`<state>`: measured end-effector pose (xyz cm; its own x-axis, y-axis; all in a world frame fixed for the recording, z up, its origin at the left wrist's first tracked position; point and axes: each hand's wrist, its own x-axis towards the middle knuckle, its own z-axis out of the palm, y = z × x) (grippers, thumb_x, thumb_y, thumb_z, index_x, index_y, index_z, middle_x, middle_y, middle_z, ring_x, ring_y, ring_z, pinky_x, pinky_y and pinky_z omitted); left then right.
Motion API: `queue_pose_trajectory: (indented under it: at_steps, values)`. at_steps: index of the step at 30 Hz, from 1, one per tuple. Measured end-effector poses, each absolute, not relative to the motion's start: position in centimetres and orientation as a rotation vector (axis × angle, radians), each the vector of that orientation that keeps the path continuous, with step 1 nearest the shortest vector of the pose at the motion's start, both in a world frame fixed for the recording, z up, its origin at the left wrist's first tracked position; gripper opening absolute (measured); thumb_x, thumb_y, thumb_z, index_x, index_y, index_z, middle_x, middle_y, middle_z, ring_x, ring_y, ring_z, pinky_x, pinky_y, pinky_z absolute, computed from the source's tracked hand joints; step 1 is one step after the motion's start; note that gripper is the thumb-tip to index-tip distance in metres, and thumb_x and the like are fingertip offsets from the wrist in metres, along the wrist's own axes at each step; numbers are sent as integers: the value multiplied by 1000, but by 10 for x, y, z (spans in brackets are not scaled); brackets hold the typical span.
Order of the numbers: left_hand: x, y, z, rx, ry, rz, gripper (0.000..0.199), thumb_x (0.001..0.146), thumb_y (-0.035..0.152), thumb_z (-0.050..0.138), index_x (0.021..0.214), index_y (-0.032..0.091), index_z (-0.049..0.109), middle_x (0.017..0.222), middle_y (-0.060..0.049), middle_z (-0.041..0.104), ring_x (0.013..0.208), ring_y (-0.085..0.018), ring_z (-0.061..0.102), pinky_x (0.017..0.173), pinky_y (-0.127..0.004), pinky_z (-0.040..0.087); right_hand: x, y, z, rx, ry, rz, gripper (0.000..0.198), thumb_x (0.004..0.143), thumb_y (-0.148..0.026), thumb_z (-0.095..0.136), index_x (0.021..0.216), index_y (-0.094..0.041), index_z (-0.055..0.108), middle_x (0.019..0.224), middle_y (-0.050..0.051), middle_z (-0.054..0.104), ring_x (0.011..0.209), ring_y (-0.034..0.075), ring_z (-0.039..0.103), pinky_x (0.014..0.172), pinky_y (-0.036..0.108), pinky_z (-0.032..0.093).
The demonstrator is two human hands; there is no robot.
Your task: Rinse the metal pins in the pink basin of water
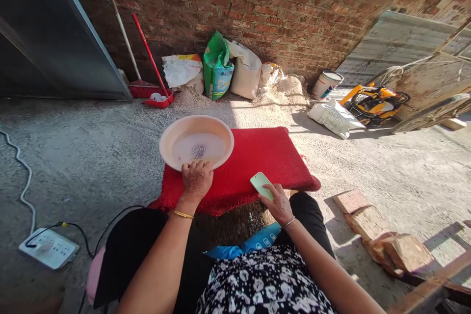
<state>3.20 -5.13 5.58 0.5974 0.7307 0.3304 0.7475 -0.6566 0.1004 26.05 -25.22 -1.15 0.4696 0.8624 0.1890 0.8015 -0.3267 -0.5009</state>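
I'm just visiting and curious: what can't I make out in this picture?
All in the head view:
- Pale green slab: near end hidden by the right hand.
- Basin: near rim partly covered by the left hand.
- Dark patch in it: too small to tell what it is.
- Whatever supports the red cloth: mostly covered by it.
- White cable: cut off by the left edge.

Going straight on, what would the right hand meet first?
Past its pale green object, the right hand would probably meet the basin; depth is unclear, so the red cloth might come first.
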Motion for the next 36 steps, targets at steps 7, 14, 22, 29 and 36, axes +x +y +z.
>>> queue_pose_trajectory:
  at_steps: [7,14,22,29,36]
  values:
    - [33,-52,57,-2797,-1322,-533,24,87,21,42,92,20,66,86,-10,65,90,-29,55,79,-44,30,316,-259,-3,-2459,-824,-48,47,78,-58,55,107,-21,62,92,7,50,92,25,52,81,39,44]
    - [32,-51,57,-2768,-1296,-521,22,86,23,43,90,21,64,88,-10,65,91,-29,55,79,-43,30,280,-232,-7,-2142,-1275,149,33,79,-49,59,102,-26,64,96,4,51,93,21,53,84,33,43]
    - [33,-52,57,-2747,-1286,-514,21,87,21,42,88,21,63,87,-8,65,89,-29,55,76,-43,30,349,-246,-8,-2361,-610,-83,49,72,-59,60,101,-19,65,85,6,50,85,24,51,81,39,43]
    - [32,-51,55,-2763,-1288,-519,24,87,21,44,98,23,64,87,-8,65,89,-29,55,79,-43,30,289,-180,-15,-2098,-1168,82,34,77,-48,60,99,-24,66,93,5,51,90,21,53,82,36,45]
    - [33,-51,53,-2764,-1329,-498,22,86,22,47,99,23,65,90,-9,65,91,-28,55,81,-43,30,312,-176,-13,-2332,-1001,1,36,77,-47,61,104,-23,66,94,7,51,90,23,53,82,38,44]
